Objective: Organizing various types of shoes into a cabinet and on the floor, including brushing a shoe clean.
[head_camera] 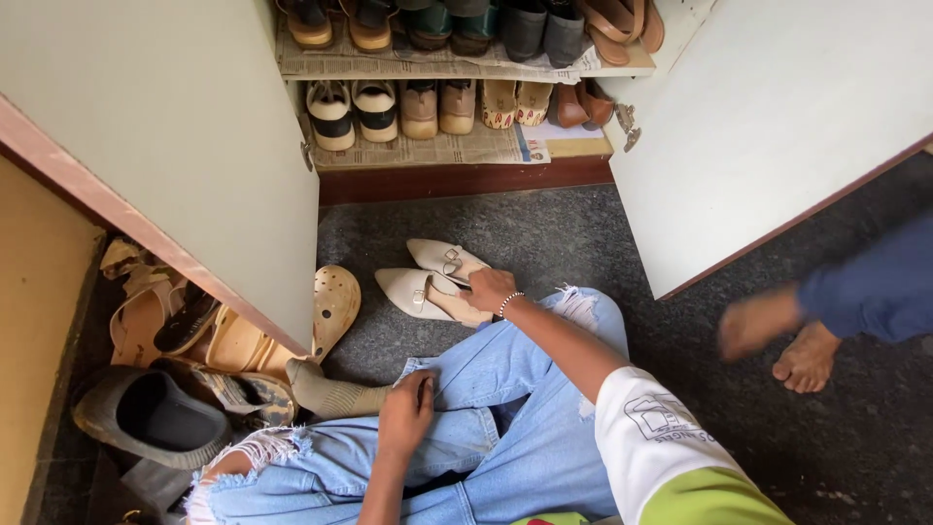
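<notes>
Your right hand (pixel 489 288) rests on a pair of cream pointed flat shoes (pixel 428 282) on the dark floor (pixel 544 233) before the open shoe cabinet (pixel 457 146). Its fingers curl over the nearer shoe's heel end; whether they grip it, you cannot tell. The shoes' long axes run left to right, toes pointing left. Your left hand (pixel 406 413) lies farther back, fingers pinching the denim (pixel 505 428) on your lap.

Right hand (pixel 489 289) on cream pointed flats (pixel 428 292), metal buckles. Left hand (pixel 406 413) on light-blue frayed jeans (pixel 505 428). White beaded bracelet (pixel 509 302) at right wrist. Sleeve (pixel 671 447) white over lime green. Left of left hand: olive ribbed sock (pixel 330 397), tan perforated clog (pixel 333 306), grey slip-on (pixel 151 416). Floor (pixel 544 233) dark grey speckled.
</notes>
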